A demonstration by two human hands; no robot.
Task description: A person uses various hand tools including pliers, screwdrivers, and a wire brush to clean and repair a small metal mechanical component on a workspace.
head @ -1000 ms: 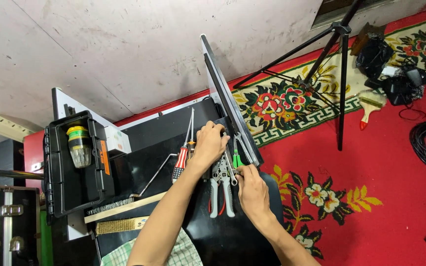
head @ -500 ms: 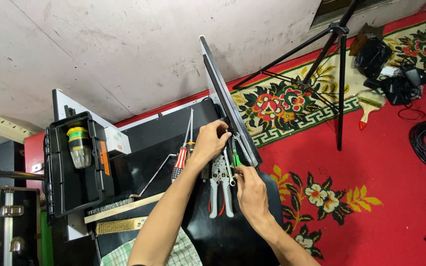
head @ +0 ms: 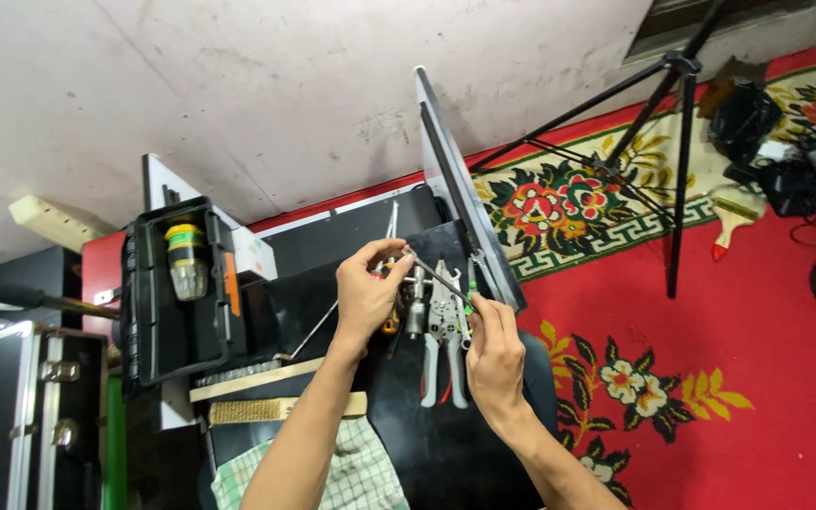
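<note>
My left hand (head: 365, 295) pinches the metal tip end of a thin screwdriver (head: 438, 280). My right hand (head: 495, 357) grips its small green handle, so the shaft runs slanted between both hands. They hover over a black work surface (head: 484, 453). Grey-handled pliers (head: 444, 351) and other small tools lie on it just under the hands. A thin dark panel (head: 455, 194) stands on edge right behind the tools.
An open black tool case (head: 181, 331) holding a yellow-green drill part (head: 187, 257) stands at left, with a metal case (head: 11, 416) beyond it. A wire brush (head: 257, 412) and checked cloth (head: 356, 472) lie near me. A black tripod (head: 674, 161) stands on the red floral carpet (head: 767, 359).
Both hands were bunched over the tools by the panel. Now they have drawn apart, with the thin green-handled screwdriver lifted and held between them.
</note>
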